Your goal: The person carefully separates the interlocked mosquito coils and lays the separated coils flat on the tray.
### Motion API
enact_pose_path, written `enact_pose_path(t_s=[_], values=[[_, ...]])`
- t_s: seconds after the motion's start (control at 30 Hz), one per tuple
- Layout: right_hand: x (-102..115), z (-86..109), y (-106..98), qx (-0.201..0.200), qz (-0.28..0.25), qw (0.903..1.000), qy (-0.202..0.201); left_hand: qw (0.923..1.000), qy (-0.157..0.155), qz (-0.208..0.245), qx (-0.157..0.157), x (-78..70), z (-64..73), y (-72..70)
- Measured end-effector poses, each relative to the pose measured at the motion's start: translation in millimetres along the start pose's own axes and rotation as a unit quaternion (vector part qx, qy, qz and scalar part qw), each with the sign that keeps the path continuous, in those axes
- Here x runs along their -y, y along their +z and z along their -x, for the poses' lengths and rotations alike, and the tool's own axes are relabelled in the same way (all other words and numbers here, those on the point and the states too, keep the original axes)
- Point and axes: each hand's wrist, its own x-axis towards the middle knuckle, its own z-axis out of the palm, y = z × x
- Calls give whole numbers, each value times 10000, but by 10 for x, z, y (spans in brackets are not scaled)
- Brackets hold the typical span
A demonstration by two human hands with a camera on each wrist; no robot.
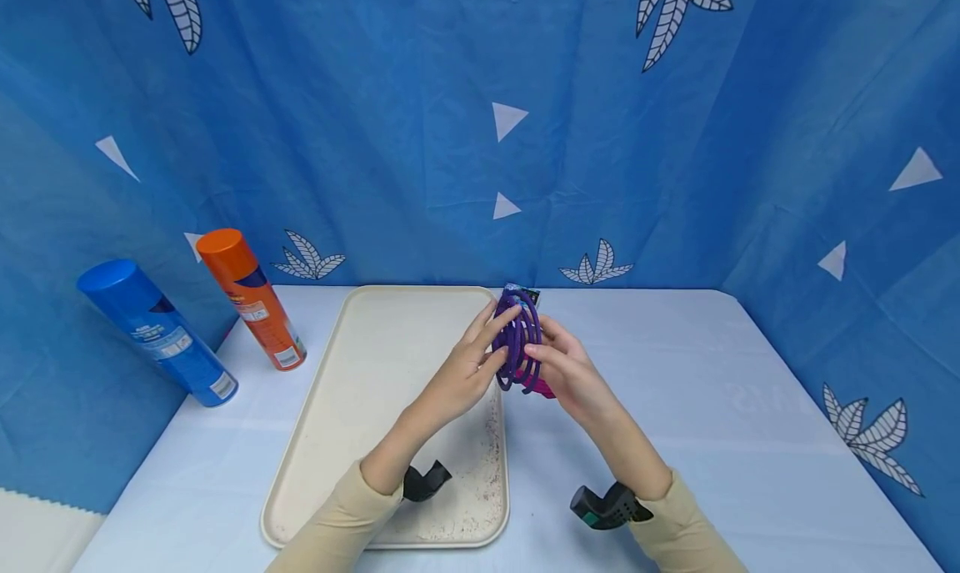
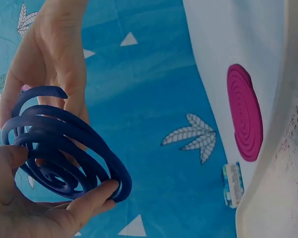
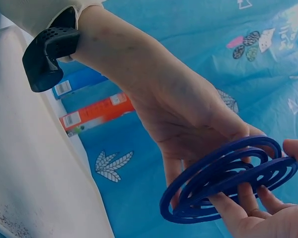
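Both hands hold a purple mosquito coil [image 1: 517, 339], its rings spread apart, in front of me over the tray's right edge. It looks dark blue in the wrist views. My left hand [image 1: 461, 369] grips its left side, thumb on one side and fingertips on its rings. From the right, my right hand [image 1: 573, 373] pinches the rings between thumb and fingers. In the right wrist view the rings of the coil [image 3: 228, 181] lean at two differing angles. A flat pink mosquito coil [image 2: 246, 113] lies on the table beside the tray, mostly hidden behind the hands in the head view.
A cream tray [image 1: 405, 348] with brown specks lies left of centre. An orange spray can [image 1: 255, 302] and a blue spray can [image 1: 165, 339] stand to its left. Behind the hands is a small printed packet [image 2: 233, 184]. A blue curtain [image 1: 465, 139] closes off the back.
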Motion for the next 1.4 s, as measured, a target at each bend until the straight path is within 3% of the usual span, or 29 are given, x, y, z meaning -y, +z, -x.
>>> enact_pose_path(t_s=[0.1, 0.27, 0.37, 0.47, 0.5, 0.57, 0.77, 0.83, 0.9, 1.0, 1.2, 1.4], values=[[2, -3, 2, -24, -47, 10000, 11, 9999, -40, 79, 84, 0, 14, -20], [31, -4, 10, -203, -190, 9996, 95, 9966, -113, 805, 141, 20, 16, -37], [59, 1, 10, -436, -144, 9987, 210, 9938, -228, 1083, -62, 25, 4, -38], [95, 11, -7, -635, -252, 9970, 376, 9878, -395, 1403, -542, 29, -12, -51], [110, 14, -16, -704, -296, 9962, 427, 9833, -476, 1597, -729, 32, -17, -61], [137, 15, -37, -823, -436, 9944, 509, 9671, -757, 2158, -1110, 34, -30, -87], [172, -20, -121, -1365, -302, 9880, 650, 9070, -1546, 3406, -1934, 51, -51, -175], [167, -35, -145, -1509, -170, 9863, 643, 8946, -1591, 3614, -2090, 64, -59, -200], [159, -46, -165, -1586, -117, 9853, 626, 8872, -1575, 3760, -2162, 73, -66, -221], [142, -64, -178, -1574, -315, 9853, 584, 8833, -1558, 3849, -2178, 84, -70, -241], [131, -85, -210, -1879, -775, 9776, 548, 8881, -1724, 3593, -2290, 89, -74, -224], [122, -94, -223, -2240, -863, 9697, 450, 8912, -1568, 3488, -2440, 74, -57, -172]])
